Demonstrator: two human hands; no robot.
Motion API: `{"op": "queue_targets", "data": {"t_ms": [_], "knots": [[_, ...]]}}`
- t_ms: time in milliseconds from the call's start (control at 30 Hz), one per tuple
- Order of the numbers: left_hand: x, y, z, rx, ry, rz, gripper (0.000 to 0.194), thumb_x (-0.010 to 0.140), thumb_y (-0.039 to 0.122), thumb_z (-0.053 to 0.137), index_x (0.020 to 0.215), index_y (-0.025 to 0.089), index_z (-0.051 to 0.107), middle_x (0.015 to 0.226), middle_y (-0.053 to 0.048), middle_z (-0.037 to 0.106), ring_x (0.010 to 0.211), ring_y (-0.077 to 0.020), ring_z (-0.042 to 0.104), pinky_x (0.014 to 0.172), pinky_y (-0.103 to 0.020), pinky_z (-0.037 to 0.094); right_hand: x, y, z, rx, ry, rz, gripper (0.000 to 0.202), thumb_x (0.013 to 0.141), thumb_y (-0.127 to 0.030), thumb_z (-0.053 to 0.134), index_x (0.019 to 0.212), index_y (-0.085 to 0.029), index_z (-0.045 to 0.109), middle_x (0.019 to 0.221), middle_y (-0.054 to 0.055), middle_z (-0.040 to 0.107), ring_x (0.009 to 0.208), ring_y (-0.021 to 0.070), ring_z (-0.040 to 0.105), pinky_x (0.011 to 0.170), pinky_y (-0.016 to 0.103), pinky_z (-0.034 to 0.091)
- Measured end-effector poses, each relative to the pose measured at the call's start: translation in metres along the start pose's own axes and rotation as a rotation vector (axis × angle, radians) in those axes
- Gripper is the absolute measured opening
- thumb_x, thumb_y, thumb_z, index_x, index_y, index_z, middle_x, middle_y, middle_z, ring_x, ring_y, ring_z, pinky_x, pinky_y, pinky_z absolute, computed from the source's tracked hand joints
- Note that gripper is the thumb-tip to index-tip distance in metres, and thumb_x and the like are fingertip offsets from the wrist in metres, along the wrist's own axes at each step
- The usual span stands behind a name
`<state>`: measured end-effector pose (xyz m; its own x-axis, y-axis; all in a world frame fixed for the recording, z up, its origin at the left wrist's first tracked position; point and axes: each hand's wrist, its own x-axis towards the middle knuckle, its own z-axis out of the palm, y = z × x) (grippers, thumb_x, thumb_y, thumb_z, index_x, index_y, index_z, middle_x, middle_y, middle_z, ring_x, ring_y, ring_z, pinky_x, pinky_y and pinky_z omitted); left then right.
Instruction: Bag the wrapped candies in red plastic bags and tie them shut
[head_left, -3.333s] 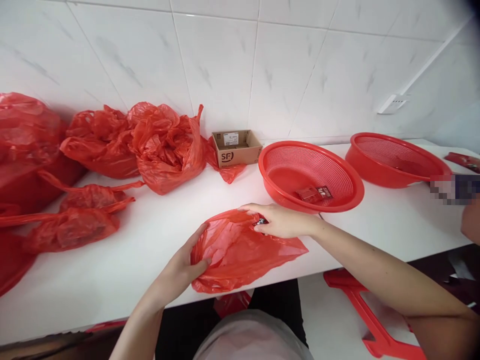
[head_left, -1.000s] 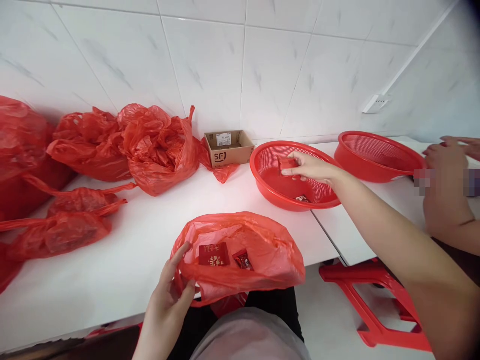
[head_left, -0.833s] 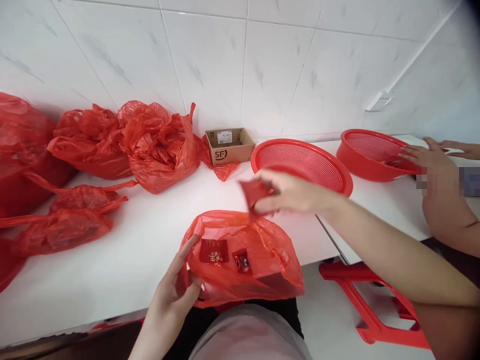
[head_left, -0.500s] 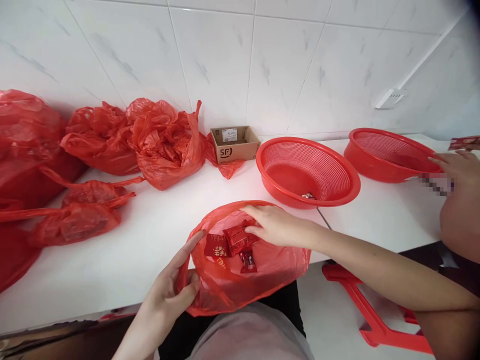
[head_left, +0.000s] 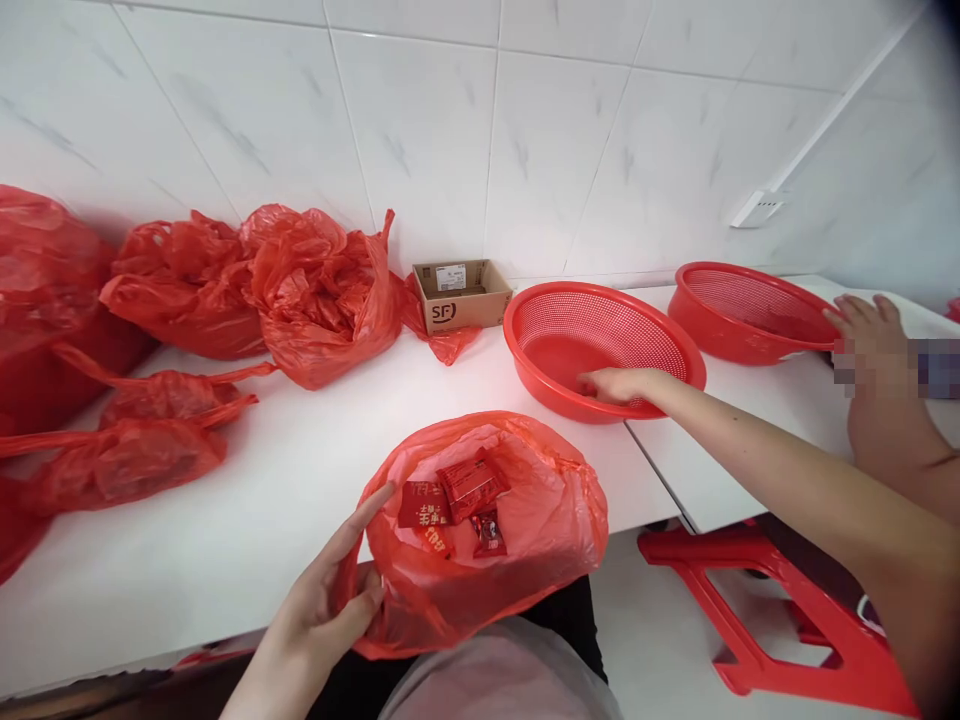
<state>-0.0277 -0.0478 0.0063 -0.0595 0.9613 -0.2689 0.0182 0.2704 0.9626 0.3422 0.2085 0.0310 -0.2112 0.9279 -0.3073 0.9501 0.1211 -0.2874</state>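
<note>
The left hand (head_left: 322, 600) pinches a thin, crinkled red plastic bag (head_left: 525, 590) at six o'clock, holding at least three glossy red packets (head_left: 472, 483). At three, the right hand (head_left: 622, 386) dips into the nearer of two round, perforated red plastic basins (head_left: 551, 392), its grip impossible to tell; a brown cardboard box (head_left: 469, 313) stands at twelve, at least five bulging red bags (head_left: 322, 300) crowd eight to ten.

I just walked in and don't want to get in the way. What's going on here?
The person's left hand holds open the edge of a red bag with several red packets inside. The right hand is down in the nearer basket; its fingertips are hard to make out. A co-worker's hand is beside the farther basket.
</note>
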Motion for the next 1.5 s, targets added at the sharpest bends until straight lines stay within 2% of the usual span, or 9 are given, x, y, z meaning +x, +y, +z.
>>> {"op": "queue_targets", "data": {"t_ms": [300,500,567,667,833,967,1133,1367,1500], "knots": [[-0.001,0.002,-0.002,0.031,0.01,0.009,0.073,0.077,0.039,0.068,0.145,0.025,0.046,0.079,-0.004,0.068,0.062,-0.0159,0.055,0.068,-0.029,0.05,-0.005,-0.022,-0.008,0.172,-0.206,0.042,0.026,0.09,-0.038,0.062,0.1,-0.014,0.066,0.102,0.007,0.067,0.089,0.0191,0.064,0.078,0.034,0.054],[0.0,0.0,-0.003,0.041,0.023,0.023,0.071,0.076,0.039,0.069,0.143,0.027,0.048,0.102,-0.008,0.07,0.066,-0.0164,0.058,0.068,-0.029,0.051,-0.047,-0.078,-0.029,0.634,-0.131,-0.372,0.032,0.083,-0.047,0.064,0.092,-0.017,0.064,0.086,0.006,0.07,0.076,0.0156,0.064,0.067,0.027,0.05],[0.003,0.0,-0.002,0.036,0.019,0.051,0.068,0.076,0.039,0.07,0.14,0.03,0.051,0.113,-0.009,0.067,0.068,-0.0158,0.057,0.068,-0.029,0.05,-0.071,-0.109,-0.019,0.611,-0.194,-0.492,0.035,0.083,-0.049,0.062,0.1,-0.019,0.064,0.088,0.004,0.07,0.077,0.0165,0.065,0.066,0.029,0.05],[0.004,0.001,0.0,0.026,-0.018,0.038,0.071,0.078,0.039,0.068,0.144,0.029,0.046,0.089,-0.005,0.067,0.06,-0.0141,0.049,0.062,-0.027,0.046,-0.093,-0.136,-0.001,0.345,0.008,-0.557,0.038,0.082,-0.05,0.064,0.11,-0.025,0.064,0.094,0.003,0.069,0.078,0.0164,0.063,0.071,0.031,0.049],[-0.002,0.001,-0.002,-0.045,-0.034,-0.04,0.076,0.081,0.041,0.066,0.149,0.029,0.035,0.059,0.003,0.05,0.056,-0.0135,0.041,0.055,-0.024,0.037,-0.089,-0.091,0.02,0.014,0.439,-0.296,0.048,0.087,-0.051,0.057,0.129,-0.027,0.057,0.117,0.009,0.066,0.102,0.0266,0.062,0.082,0.04,0.05],[0.001,-0.006,-0.012,-0.057,-0.054,-0.076,0.078,0.08,0.044,0.066,0.149,0.032,0.034,0.059,0.002,0.051,0.056,-0.0147,0.044,0.054,-0.026,0.039,-0.099,-0.051,0.067,-0.117,0.516,-0.198,0.042,0.095,-0.033,0.043,0.135,-0.028,0.054,0.117,0.01,0.068,0.103,0.0309,0.064,0.084,0.05,0.05],[0.007,-0.005,-0.012,-0.052,-0.012,-0.086,0.082,0.076,0.045,0.069,0.149,0.029,0.036,0.058,0.002,0.051,0.054,-0.0163,0.049,0.053,-0.028,0.045,-0.131,-0.061,0.117,-0.068,0.63,-0.242,0.058,0.094,-0.022,0.035,0.145,-0.051,0.033,0.122,-0.006,0.067,0.102,0.0264,0.065,0.091,0.051,0.047],[0.007,0.01,0.002,-0.008,0.057,-0.022,0.077,0.077,0.044,0.07,0.147,0.034,0.039,0.061,0.003,0.052,0.056,-0.0138,0.049,0.056,-0.025,0.048,-0.087,-0.048,0.077,-0.05,0.577,-0.157,0.041,0.097,-0.025,0.036,0.131,-0.031,0.058,0.123,0.006,0.067,0.109,0.0268,0.062,0.096,0.049,0.04],[0.005,0.007,0.0,0.023,0.244,0.057,0.083,0.075,0.044,0.073,0.147,0.041,0.033,0.124,-0.007,0.06,0.07,-0.0122,0.056,0.061,-0.023,0.051,-0.075,-0.055,0.057,0.036,0.748,-0.132,0.044,0.094,-0.031,0.043,0.136,-0.023,0.052,0.138,0.012,0.054,0.13,0.0307,0.047,0.107,0.055,0.031]]}}
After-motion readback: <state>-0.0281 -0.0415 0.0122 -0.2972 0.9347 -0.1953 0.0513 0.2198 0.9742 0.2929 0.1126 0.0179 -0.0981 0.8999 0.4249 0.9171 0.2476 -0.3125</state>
